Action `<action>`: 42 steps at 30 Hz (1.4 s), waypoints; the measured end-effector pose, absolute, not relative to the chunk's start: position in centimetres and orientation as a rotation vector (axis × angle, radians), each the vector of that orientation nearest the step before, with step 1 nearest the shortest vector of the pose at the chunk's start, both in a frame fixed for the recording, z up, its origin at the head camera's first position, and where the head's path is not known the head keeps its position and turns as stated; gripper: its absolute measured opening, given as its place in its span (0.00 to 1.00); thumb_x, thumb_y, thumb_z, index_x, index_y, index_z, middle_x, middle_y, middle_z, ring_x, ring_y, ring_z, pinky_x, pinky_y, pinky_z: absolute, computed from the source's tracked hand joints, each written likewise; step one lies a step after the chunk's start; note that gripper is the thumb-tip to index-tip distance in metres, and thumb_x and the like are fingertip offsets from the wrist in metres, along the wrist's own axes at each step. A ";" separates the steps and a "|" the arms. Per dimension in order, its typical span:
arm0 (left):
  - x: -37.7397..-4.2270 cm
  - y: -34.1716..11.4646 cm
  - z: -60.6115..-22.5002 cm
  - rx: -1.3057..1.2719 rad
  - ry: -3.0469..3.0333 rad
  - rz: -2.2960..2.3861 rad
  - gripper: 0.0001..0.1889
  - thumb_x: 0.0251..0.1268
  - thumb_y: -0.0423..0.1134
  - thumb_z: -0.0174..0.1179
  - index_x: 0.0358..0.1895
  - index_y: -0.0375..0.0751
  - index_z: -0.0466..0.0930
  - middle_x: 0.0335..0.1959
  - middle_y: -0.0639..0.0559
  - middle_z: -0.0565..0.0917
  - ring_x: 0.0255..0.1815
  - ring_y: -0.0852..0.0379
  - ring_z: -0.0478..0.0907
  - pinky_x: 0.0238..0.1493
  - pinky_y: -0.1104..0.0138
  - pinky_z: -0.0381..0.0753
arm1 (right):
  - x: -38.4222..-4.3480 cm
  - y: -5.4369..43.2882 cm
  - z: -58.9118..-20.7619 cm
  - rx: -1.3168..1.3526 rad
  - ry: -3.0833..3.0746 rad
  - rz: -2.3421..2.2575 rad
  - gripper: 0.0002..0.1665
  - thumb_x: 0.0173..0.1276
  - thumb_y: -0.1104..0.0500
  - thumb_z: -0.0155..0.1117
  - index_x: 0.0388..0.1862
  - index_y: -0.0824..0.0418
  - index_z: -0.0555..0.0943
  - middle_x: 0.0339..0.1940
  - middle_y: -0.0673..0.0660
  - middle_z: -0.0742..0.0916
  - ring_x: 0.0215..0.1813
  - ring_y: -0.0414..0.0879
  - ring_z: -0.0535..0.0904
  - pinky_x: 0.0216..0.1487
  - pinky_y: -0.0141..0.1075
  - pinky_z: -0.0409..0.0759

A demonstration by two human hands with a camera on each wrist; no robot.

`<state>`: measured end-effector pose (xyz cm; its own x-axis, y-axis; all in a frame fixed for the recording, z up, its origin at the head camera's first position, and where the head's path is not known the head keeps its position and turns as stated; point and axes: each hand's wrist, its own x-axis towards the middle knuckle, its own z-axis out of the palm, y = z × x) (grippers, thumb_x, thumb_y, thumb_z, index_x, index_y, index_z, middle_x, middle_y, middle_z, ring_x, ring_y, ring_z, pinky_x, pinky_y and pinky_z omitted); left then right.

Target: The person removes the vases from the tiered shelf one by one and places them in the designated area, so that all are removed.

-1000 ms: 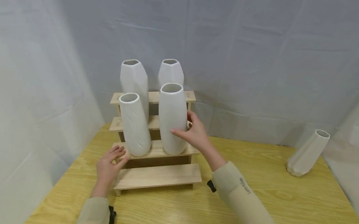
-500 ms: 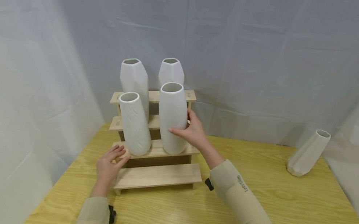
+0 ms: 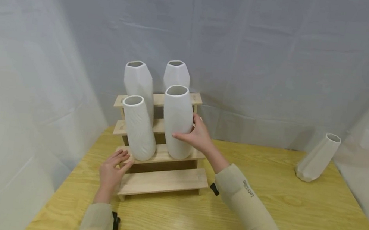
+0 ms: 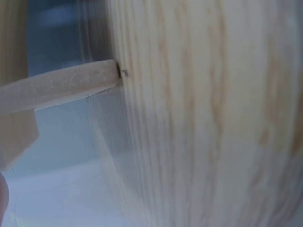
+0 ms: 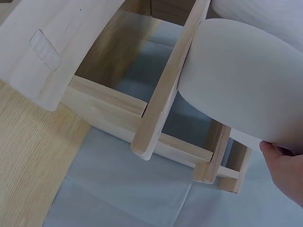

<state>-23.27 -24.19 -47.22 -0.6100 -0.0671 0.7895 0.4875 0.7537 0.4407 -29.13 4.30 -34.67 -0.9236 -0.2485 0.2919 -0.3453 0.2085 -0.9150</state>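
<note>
In the head view, my right hand (image 3: 199, 136) holds a tall smooth white vase (image 3: 178, 120), thumb on its front and fingers round its right side. The vase stands at the right of the second-lowest step of a stepped wooden display stand (image 3: 163, 183). A white vase with a leaf-like relief (image 3: 139, 131) stands left of it on that step. My left hand (image 3: 111, 171) rests at the step's left end, fingers and thumb spread. Blurred wood of the stand (image 4: 199, 113) fills much of the left wrist view. In the right wrist view the held vase (image 5: 241, 75) meets the step's edge.
Two faceted white vases, one left (image 3: 138, 78) and one right (image 3: 176, 75), stand on the higher steps behind. Another ribbed white vase (image 3: 317, 158) stands at the right of the wooden table (image 3: 279, 207). A pale cloth (image 3: 261, 63) hangs behind and at the sides.
My right thumb has slid slightly left across the front of the smooth vase, and the right forearm has shifted a little left. The vases and my left hand stay in place.
</note>
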 end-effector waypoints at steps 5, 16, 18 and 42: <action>-23.3 -24.1 -47.2 -0.332 -2.074 -0.799 0.14 0.32 0.31 0.72 0.30 0.32 0.84 0.36 0.43 0.83 0.44 0.45 0.77 0.48 0.63 0.72 | -29.1 4.4 -34.7 0.589 -2.400 1.801 0.50 0.40 0.54 0.76 0.60 0.63 0.60 0.51 0.59 0.74 0.49 0.51 0.73 0.45 0.45 0.76; -23.3 -23.9 -47.2 -0.329 -2.074 -0.805 0.14 0.33 0.30 0.72 0.30 0.32 0.84 0.37 0.43 0.83 0.44 0.46 0.77 0.48 0.64 0.72 | -29.3 4.5 -34.9 0.602 -2.381 1.723 0.45 0.41 0.55 0.74 0.56 0.66 0.62 0.48 0.60 0.75 0.46 0.51 0.74 0.42 0.43 0.77; -23.3 -23.8 -47.2 -0.328 -2.077 -0.810 0.14 0.33 0.30 0.72 0.30 0.32 0.84 0.37 0.43 0.83 0.44 0.45 0.77 0.47 0.62 0.71 | -29.3 4.5 -34.9 0.605 -2.376 1.712 0.45 0.41 0.55 0.74 0.56 0.66 0.63 0.47 0.60 0.75 0.46 0.51 0.75 0.42 0.43 0.77; -23.6 -23.8 -47.4 -0.331 -2.091 -0.806 0.14 0.34 0.31 0.72 0.30 0.32 0.84 0.37 0.44 0.83 0.46 0.46 0.76 0.51 0.71 0.69 | -28.5 5.0 -35.4 0.579 -2.298 1.602 0.47 0.39 0.55 0.75 0.57 0.66 0.63 0.47 0.61 0.76 0.46 0.52 0.74 0.42 0.45 0.76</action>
